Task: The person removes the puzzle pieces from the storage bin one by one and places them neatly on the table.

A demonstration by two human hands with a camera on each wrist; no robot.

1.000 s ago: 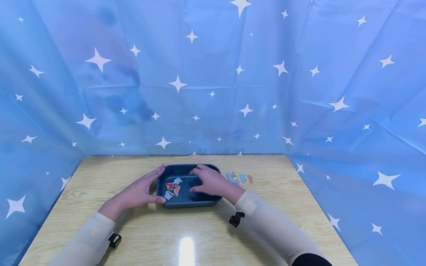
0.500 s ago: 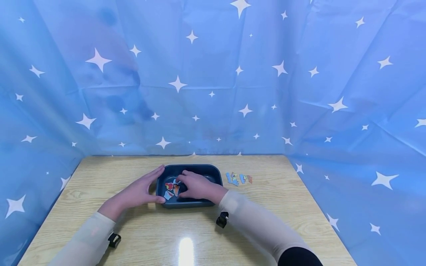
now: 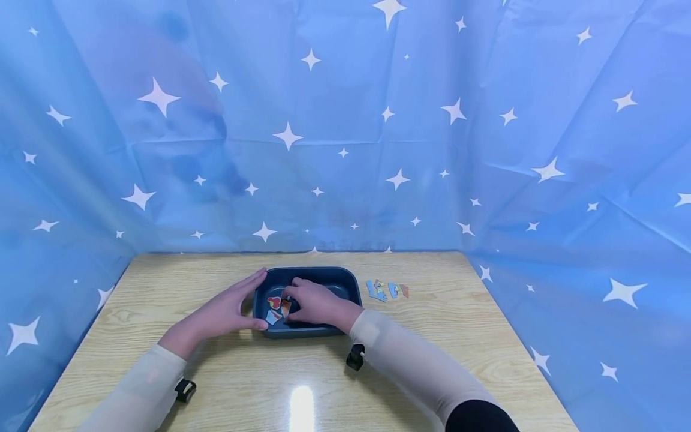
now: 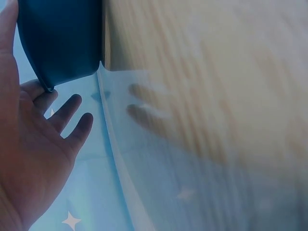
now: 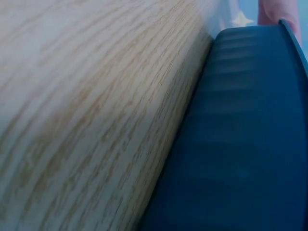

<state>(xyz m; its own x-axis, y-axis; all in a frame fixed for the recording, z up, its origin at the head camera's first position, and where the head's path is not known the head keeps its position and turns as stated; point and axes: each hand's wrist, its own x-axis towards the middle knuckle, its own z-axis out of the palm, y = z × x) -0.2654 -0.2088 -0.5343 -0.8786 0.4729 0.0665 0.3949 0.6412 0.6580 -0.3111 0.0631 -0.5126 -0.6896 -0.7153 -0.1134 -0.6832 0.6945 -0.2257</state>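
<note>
In the head view, a dark blue plastic tray [image 3: 318,330] stands on the table with several small jigsaw-like pieces at its left end. A red piece [image 3: 273,302] and a light blue piece [image 3: 273,317] lie there, beside an orange piece [image 3: 285,308]. My left hand [image 3: 227,309] holds the tray's left end, thumb at the near corner and fingers at the far one. My right hand [image 3: 318,305] reaches inside, fingertips down at the orange piece; whether they pinch it is hidden. The right wrist view shows only the tray's outer wall [image 5: 231,144].
Two small clusters of loose pieces, one mostly light blue [image 3: 376,291] and one blue and orange [image 3: 398,291], lie to the tray's right on the wooden table [image 3: 237,384]. A blue star-patterned curtain [image 3: 345,132] hangs behind and at both sides.
My right hand has moved left inside the tray, from its right part onto the pieces, and now covers the upper light blue piece. The left hand and the tray have stayed put.
</note>
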